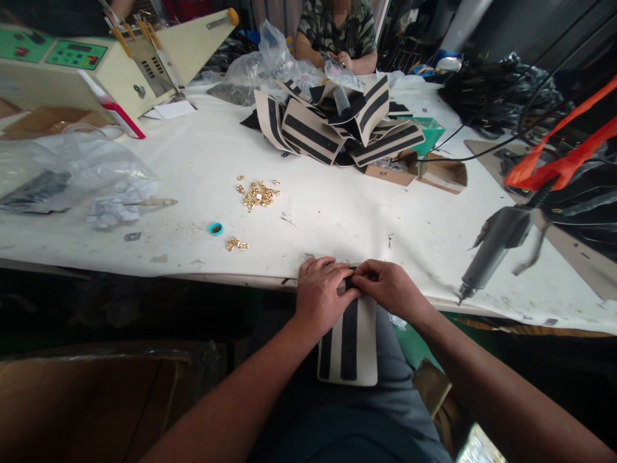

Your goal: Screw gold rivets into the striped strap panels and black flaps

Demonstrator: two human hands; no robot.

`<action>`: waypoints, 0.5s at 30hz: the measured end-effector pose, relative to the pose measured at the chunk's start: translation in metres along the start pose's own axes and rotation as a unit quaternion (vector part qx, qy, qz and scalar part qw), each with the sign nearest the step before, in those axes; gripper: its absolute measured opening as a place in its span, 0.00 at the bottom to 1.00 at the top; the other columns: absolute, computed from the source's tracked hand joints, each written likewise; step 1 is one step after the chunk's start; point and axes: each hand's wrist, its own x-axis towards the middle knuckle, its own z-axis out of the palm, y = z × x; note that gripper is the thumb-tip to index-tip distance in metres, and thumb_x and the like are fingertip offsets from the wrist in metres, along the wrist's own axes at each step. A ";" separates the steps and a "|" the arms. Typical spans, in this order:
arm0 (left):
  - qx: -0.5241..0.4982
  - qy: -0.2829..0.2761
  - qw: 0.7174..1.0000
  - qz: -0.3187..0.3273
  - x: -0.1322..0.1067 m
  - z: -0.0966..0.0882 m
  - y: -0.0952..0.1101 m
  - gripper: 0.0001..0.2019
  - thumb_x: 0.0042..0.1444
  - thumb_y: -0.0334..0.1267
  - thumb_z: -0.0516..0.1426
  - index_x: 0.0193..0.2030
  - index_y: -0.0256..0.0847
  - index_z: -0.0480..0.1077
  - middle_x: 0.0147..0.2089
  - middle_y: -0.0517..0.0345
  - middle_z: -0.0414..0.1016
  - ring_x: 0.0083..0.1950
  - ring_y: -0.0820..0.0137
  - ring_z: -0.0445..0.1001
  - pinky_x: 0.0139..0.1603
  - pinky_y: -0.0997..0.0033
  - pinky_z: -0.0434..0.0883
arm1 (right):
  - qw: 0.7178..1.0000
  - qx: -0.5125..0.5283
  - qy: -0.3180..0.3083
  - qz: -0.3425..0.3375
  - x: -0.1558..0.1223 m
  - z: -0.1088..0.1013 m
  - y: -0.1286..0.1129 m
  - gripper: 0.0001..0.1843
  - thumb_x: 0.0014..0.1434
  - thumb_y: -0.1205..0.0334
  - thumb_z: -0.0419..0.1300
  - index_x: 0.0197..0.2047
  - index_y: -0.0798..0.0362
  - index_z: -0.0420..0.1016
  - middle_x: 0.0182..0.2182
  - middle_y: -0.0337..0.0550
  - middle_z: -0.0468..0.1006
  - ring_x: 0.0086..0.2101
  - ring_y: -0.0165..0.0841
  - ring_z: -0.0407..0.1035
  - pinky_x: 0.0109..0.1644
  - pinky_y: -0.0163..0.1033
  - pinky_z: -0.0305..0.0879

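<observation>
At the table edge (270, 278) our left hand (319, 292) and right hand (388, 287) both pinch the top of one striped panel (354, 347) hanging over our lap; a fitting seems half-set, gold fittings (259, 193) and the panel pile (332, 122) remain
</observation>
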 end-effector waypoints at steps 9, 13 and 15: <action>0.007 0.008 1.000 0.007 0.001 0.000 0.000 0.17 0.53 0.42 0.75 0.50 0.50 0.82 0.55 0.62 0.86 0.62 0.55 0.77 0.70 0.43 0.63 | 1.000 0.013 0.003 0.007 -0.001 0.001 0.004 0.10 0.61 0.55 0.63 0.34 0.51 0.81 0.29 0.37 0.81 0.32 0.34 0.72 0.37 0.39 0.64; 0.005 0.009 1.000 0.007 0.002 0.001 0.000 0.18 0.52 0.41 0.75 0.49 0.49 0.82 0.55 0.62 0.86 0.62 0.55 0.77 0.70 0.43 0.65 | 0.996 0.082 0.018 -0.017 -0.009 0.002 0.009 0.12 0.64 0.53 0.64 0.41 0.51 0.83 0.33 0.39 0.83 0.33 0.34 0.73 0.38 0.38 0.66; 0.004 0.010 1.000 0.005 0.002 0.001 0.000 0.18 0.51 0.42 0.76 0.48 0.49 0.82 0.55 0.62 0.86 0.62 0.54 0.77 0.70 0.43 0.65 | 0.990 0.122 0.061 -0.027 -0.021 -0.001 0.010 0.15 0.64 0.50 0.65 0.46 0.52 0.83 0.32 0.40 0.82 0.32 0.34 0.73 0.36 0.39 0.67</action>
